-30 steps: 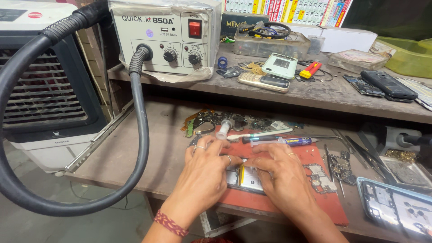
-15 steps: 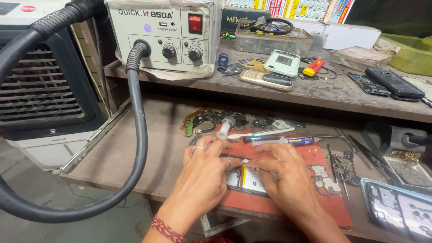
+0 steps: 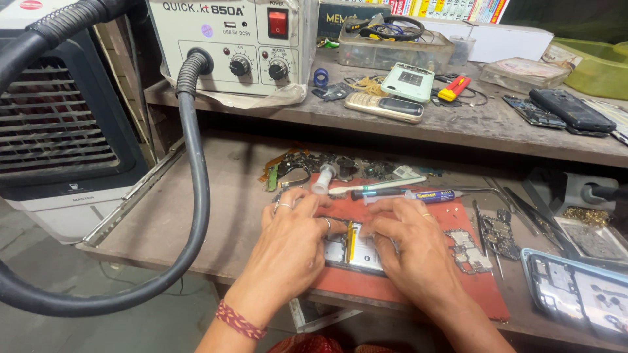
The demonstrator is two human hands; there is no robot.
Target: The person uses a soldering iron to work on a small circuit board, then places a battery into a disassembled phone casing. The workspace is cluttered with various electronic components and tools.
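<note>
An opened phone [image 3: 356, 250] with its battery showing lies on a red work mat [image 3: 471, 287] on the pull-out shelf. My left hand [image 3: 291, 245] rests on the phone's left part, fingers curled over its upper edge. My right hand [image 3: 409, 245] presses on the phone's right part, fingertips pointing left towards the battery. Both hands cover most of the phone. Just beyond my fingers lie a white toothbrush [image 3: 376, 186], a small white bottle [image 3: 322, 179] and a blue-labelled pen-like tool [image 3: 409, 194].
A hot-air station [image 3: 229, 42] with a thick black hose [image 3: 196, 196] stands at upper left. A circuit board [image 3: 468, 252], tweezers [image 3: 530, 209] and a phone frame [image 3: 575, 294] lie to the right. The upper shelf holds several phones and a plastic box. An air cooler [image 3: 59, 131] stands left.
Both hands stay on the phone with only slight finger shifts. The view has drifted a little.
</note>
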